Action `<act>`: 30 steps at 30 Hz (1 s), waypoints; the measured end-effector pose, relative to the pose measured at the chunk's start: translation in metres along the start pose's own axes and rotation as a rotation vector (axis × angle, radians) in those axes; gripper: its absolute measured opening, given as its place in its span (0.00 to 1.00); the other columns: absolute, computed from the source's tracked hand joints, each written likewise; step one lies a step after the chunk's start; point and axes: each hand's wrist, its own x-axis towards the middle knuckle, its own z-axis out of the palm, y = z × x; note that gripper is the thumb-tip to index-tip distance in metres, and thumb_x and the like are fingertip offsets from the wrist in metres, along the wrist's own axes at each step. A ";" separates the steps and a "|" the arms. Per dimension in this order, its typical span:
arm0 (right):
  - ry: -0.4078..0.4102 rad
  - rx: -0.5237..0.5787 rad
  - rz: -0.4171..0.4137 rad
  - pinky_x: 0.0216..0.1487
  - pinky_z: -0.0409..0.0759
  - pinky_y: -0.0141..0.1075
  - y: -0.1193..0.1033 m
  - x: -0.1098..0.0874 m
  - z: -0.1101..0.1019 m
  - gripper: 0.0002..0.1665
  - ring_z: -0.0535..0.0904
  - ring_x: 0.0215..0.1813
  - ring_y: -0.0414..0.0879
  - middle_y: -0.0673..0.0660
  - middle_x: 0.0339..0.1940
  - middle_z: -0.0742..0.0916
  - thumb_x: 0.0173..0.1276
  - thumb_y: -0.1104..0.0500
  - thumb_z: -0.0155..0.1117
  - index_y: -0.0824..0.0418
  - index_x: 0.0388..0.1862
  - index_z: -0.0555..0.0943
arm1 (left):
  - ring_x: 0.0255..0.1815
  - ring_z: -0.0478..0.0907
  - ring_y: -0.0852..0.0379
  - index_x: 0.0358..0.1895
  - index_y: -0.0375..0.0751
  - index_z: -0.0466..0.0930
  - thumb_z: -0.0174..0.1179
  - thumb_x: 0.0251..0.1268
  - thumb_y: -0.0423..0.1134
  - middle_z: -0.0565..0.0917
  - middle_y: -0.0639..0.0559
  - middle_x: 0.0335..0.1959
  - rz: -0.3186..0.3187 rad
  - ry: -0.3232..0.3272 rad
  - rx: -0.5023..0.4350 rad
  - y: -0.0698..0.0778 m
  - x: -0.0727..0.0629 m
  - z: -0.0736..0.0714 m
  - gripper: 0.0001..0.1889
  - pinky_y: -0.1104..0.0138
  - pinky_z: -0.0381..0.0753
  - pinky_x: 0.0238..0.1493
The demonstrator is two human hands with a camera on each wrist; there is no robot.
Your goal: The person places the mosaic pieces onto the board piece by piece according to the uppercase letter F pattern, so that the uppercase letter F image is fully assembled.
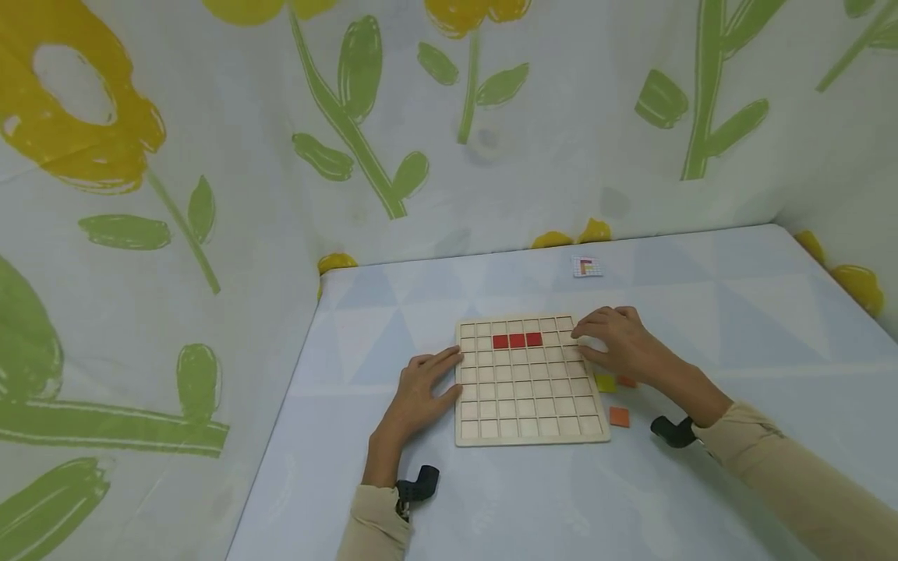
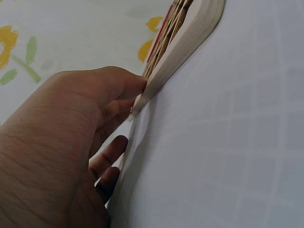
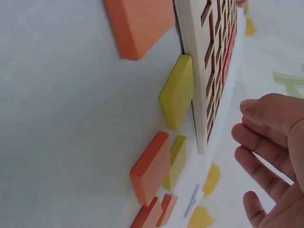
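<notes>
A pale wooden grid board [image 1: 535, 390] lies flat on the table, with three red tiles [image 1: 517, 340] side by side in its second row from the far edge. My left hand [image 1: 419, 396] rests its fingertips and thumb against the board's left edge. Over the far right corner of the board, my right hand [image 1: 620, 343] hovers with loosely bent fingers and nothing between them. Just off the board's right side, below that hand, lie a yellow tile [image 3: 179, 95] and an orange tile [image 3: 153, 166]. Another orange tile [image 1: 620, 417] sits nearer the front.
A small printed card [image 1: 587, 266] lies beyond the board near the table's back edge. Flower-patterned cloth [image 1: 533, 171] hangs behind and to the left of the table. More orange and yellow tiles are partly hidden under the right hand in the head view.
</notes>
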 end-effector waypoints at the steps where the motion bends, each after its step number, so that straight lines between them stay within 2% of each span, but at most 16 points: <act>1: -0.001 0.003 0.007 0.59 0.62 0.61 0.000 -0.002 -0.001 0.11 0.78 0.56 0.58 0.58 0.48 0.87 0.62 0.63 0.74 0.60 0.45 0.88 | 0.70 0.62 0.50 0.73 0.57 0.71 0.59 0.70 0.49 0.66 0.65 0.75 -0.002 -0.001 -0.003 0.000 0.000 0.000 0.28 0.48 0.61 0.63; 16: 0.035 -0.011 0.049 0.57 0.63 0.60 0.006 -0.029 -0.003 0.10 0.78 0.55 0.58 0.57 0.47 0.87 0.61 0.61 0.74 0.59 0.42 0.87 | 0.69 0.63 0.49 0.73 0.56 0.71 0.59 0.70 0.49 0.66 0.66 0.75 0.008 0.005 -0.017 0.000 -0.001 0.000 0.28 0.48 0.61 0.64; 30: 0.097 -0.004 0.045 0.55 0.63 0.57 0.010 -0.051 -0.003 0.08 0.79 0.54 0.56 0.55 0.45 0.88 0.61 0.61 0.73 0.57 0.40 0.88 | 0.69 0.63 0.47 0.73 0.53 0.72 0.60 0.70 0.47 0.67 0.62 0.75 0.018 0.015 -0.049 0.004 -0.003 -0.002 0.28 0.45 0.60 0.65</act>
